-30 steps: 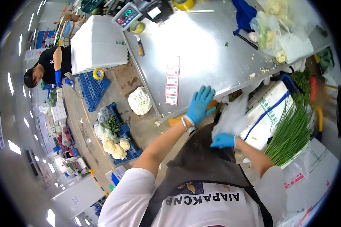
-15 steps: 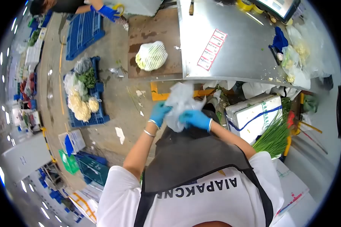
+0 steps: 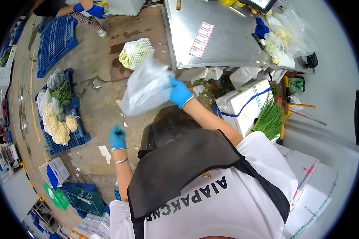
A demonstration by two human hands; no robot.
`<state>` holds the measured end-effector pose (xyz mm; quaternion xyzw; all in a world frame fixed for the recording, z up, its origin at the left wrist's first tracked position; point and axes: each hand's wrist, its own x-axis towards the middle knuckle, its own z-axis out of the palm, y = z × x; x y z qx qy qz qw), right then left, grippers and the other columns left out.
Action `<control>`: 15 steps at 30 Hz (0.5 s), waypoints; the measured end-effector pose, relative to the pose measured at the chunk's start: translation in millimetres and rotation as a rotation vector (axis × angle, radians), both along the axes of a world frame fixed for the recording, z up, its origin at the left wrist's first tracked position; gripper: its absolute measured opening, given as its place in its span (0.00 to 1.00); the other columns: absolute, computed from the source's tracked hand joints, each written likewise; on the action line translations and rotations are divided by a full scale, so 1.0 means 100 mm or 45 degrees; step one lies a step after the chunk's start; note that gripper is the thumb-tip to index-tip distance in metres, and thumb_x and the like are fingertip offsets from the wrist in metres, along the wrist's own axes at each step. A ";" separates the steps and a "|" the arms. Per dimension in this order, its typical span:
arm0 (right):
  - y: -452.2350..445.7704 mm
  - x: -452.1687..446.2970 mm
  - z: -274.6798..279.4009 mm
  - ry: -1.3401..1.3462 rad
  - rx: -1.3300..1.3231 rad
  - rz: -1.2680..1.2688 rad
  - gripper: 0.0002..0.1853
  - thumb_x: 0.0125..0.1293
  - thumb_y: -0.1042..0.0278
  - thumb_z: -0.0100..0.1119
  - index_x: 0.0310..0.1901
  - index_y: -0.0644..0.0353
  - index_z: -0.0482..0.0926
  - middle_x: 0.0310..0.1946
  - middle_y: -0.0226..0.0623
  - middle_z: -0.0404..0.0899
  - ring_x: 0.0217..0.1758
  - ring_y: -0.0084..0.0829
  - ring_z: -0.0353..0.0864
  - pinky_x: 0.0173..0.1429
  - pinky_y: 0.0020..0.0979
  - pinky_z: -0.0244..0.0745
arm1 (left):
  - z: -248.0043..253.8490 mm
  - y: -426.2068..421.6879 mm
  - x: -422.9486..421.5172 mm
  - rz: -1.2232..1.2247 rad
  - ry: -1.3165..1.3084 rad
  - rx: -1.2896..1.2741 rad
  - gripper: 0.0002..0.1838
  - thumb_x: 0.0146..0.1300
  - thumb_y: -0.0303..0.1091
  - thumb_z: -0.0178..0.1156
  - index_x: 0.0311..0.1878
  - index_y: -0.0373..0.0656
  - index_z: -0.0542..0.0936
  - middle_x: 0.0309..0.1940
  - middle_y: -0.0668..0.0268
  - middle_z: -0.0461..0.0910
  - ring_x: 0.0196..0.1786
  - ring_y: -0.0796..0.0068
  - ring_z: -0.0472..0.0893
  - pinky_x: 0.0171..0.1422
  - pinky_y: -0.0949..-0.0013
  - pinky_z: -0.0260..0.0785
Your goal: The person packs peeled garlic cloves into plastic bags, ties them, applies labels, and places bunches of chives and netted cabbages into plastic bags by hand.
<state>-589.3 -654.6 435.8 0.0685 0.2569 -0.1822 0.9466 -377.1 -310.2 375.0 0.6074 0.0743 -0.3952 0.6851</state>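
Observation:
My right hand, in a blue glove, grips the edge of a thin, translucent plastic bag. Spread out and blurred by motion, the bag hangs to the left of that hand, above the floor. My left hand, gloved too, is apart from the bag at lower left. Its fingers look curled but are smeared, and I see nothing held in it. Just beyond the bag, a pale green cabbage in a white foam net lies on a brown board; the bag partly overlaps its lower edge.
Right of the board stands a metal table with a strip of labels. A foam box and green stalks are at my right. Blue pallets with bagged vegetables stand left. A co-worker's gloved hand shows at upper left.
My left hand has come off the bag and moved down and left. My right hand has raised the bag, which has opened out toward the cabbage. The whole view has shifted.

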 end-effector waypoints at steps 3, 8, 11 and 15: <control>-0.36 -0.10 0.09 0.264 -0.533 -0.097 0.17 0.70 0.67 0.51 0.56 0.67 0.72 0.49 0.41 0.79 0.49 0.36 0.79 0.58 0.40 0.75 | 0.57 0.08 0.14 0.401 -0.131 0.540 0.07 0.60 0.29 0.63 0.31 0.45 0.74 0.25 0.69 0.76 0.28 0.79 0.75 0.32 0.78 0.68; -0.24 -0.13 0.74 0.859 -1.421 0.563 0.17 0.69 0.61 0.55 0.54 0.62 0.77 0.44 0.36 0.82 0.42 0.23 0.79 0.49 0.27 0.76 | 1.28 -0.67 -0.08 -0.067 -0.929 0.489 0.15 0.63 0.33 0.64 0.49 0.39 0.76 0.44 0.68 0.77 0.43 0.79 0.75 0.47 0.74 0.69; 0.27 0.03 0.63 0.436 -1.869 0.650 0.14 0.67 0.62 0.55 0.47 0.61 0.80 0.35 0.36 0.82 0.37 0.26 0.78 0.46 0.29 0.75 | 1.66 -1.42 -0.59 -0.330 -0.621 0.093 0.18 0.62 0.31 0.65 0.54 0.39 0.75 0.49 0.67 0.77 0.47 0.77 0.75 0.51 0.72 0.70; 0.42 0.02 0.66 0.595 -2.207 0.530 0.12 0.63 0.64 0.59 0.40 0.64 0.80 0.32 0.41 0.80 0.35 0.25 0.77 0.44 0.30 0.74 | 1.42 -1.56 -0.66 -0.610 -0.175 0.053 0.19 0.60 0.30 0.66 0.54 0.39 0.76 0.47 0.68 0.79 0.47 0.77 0.77 0.51 0.72 0.71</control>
